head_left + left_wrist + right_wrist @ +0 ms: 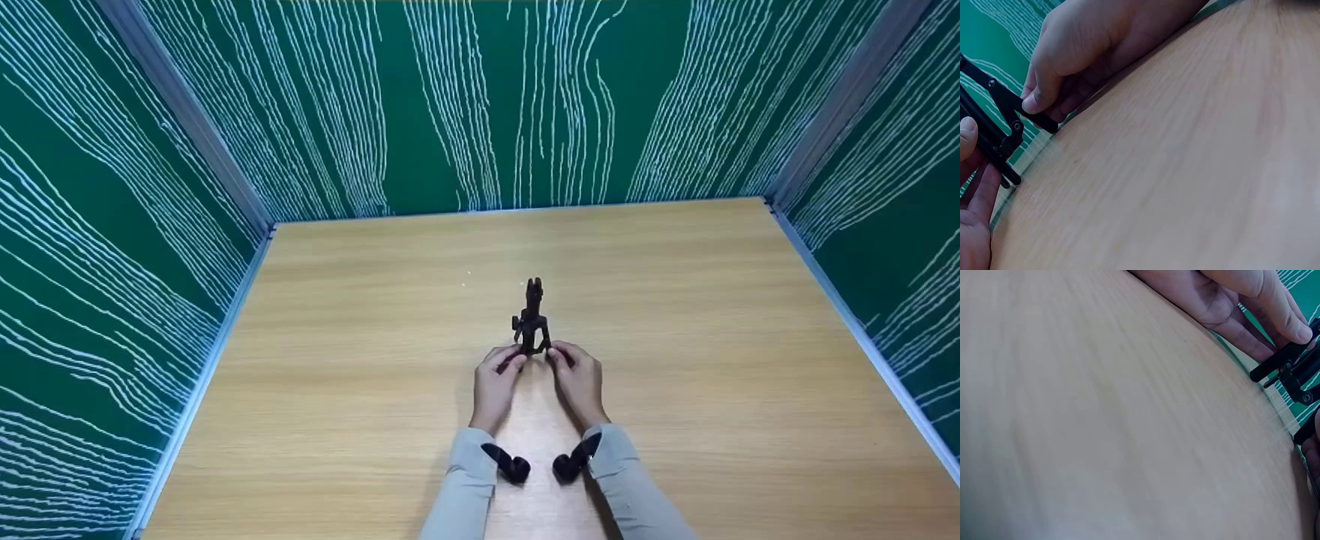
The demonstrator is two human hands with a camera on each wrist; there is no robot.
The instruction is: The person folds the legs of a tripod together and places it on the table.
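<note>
A small black tripod (533,300) stands out ahead of both hands, over the middle of the table in the head view. Its narrow top points away from me, and its legs are spread apart near my fingers. My left hand (496,382) pinches one leg between thumb and fingers. Another leg is gripped near its end by my right hand (579,379). In the left wrist view, hinged braces join the spread leg (1039,117) to the black centre column (982,121). The right wrist view shows my left thumb lying along a leg (1275,364).
The pale wooden table (360,360) has a few tiny light specks beyond the tripod. Green walls (435,180) with white wavy lines enclose its back and sides, with metal posts at the far corners. Black wrist mounts (513,466) sit at both sleeves.
</note>
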